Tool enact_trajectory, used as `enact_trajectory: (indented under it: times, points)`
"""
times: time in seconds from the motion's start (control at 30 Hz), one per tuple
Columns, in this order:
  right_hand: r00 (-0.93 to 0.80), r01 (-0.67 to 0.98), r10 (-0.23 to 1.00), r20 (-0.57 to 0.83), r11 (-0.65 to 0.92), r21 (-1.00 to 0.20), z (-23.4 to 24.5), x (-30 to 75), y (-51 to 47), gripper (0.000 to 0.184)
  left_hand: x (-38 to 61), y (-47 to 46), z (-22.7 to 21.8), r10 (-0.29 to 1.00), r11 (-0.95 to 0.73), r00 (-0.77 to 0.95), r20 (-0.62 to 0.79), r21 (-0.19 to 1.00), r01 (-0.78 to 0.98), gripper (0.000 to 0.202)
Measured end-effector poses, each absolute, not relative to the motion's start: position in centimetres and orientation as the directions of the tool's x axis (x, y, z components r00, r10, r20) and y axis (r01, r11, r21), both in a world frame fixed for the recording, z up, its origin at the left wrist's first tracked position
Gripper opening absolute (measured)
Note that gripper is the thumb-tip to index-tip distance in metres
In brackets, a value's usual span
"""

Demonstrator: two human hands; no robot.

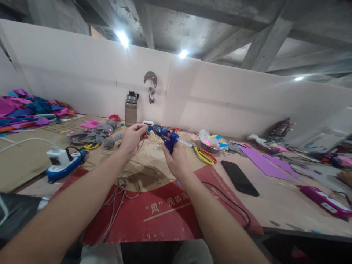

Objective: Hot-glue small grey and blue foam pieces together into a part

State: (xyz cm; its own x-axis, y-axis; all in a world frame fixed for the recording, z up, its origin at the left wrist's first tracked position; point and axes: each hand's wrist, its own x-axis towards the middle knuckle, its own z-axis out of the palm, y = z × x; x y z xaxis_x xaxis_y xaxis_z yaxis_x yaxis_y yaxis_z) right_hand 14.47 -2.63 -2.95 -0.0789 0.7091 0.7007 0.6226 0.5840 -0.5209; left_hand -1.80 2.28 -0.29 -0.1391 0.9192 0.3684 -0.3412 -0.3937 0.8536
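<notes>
A blue hot glue gun (171, 137) is gripped in my right hand (177, 159), its nozzle toward the left and a clear glue stick jutting from its back. My left hand (133, 140) is closed in a pinch beside the nozzle. A thin grey cord (134, 160) hangs from its fingers down to a loose tangle on the red and brown cardboard. Something small and bluish shows at my left fingertips, too small to make out. A black cable runs from beneath my right forearm across the cardboard.
A blue power strip (66, 167) lies left, near grey felt pieces (95, 134). Behind stands a water bottle (131, 108). Yellow- and red-handled scissors (205, 156), a phone (239, 178), purple sheets (265, 161) and a magenta device (326, 201) lie right. A moon ornament (151, 81) hangs on the partition.
</notes>
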Motion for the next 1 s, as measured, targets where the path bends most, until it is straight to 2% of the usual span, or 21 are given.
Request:
enact_trajectory:
  times: [0.67, 1.0]
  points:
    - [-0.065, 0.580, 0.693, 0.718, 0.612, -0.538, -2.59, 14.50, -2.77, 0.027, -1.95, 1.91, 0.16, 0.915, -0.404, -0.172, 0.366, 0.838, -0.367, 0.021]
    - [-0.066, 0.621, 0.698, 0.713, 0.588, -0.518, -2.65, 14.45, -2.93, 0.026, -1.80, 1.85, 0.02, 0.920, -0.390, -0.136, 0.366, 0.847, -0.361, 0.023]
